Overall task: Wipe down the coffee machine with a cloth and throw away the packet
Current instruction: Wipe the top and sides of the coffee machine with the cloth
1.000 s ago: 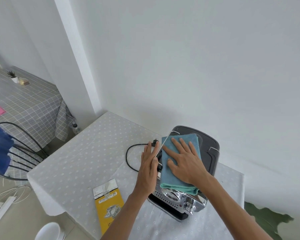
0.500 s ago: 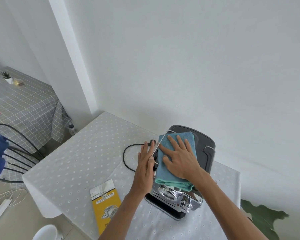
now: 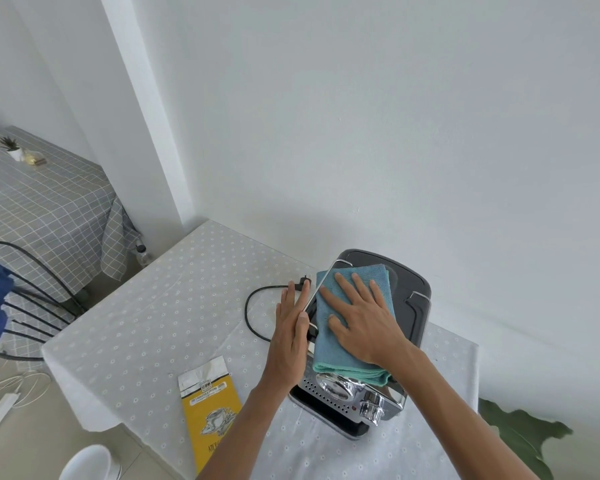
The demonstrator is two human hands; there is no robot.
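Right hand lies flat, fingers spread and extended, palm pressing the folded teal microfibre cloth onto the top of the black-and-chrome coffee machine. Nothing is gripped; the cloth is held down by pressure only. Its long axis runs from the fingertips back under the wrist, toward the machine's chrome front, and its near edge overhangs that front slightly. Beyond the fingertips, bare black lid is exposed; judged as the next area for the wiping stroke.

Left hand is open, fingers straight and together, edge-on against the machine's left side, touching the thin chrome rail. Judged to be bracing the machine.

Yellow-and-silver foil coffee packet lies flat on the white dotted tabletop, below and left of the left wrist, apart from the machine, long axis pointing roughly toward the camera. The left hand is nearer to it. Black power cord loops on the tabletop just left of the left fingers, unplugged.
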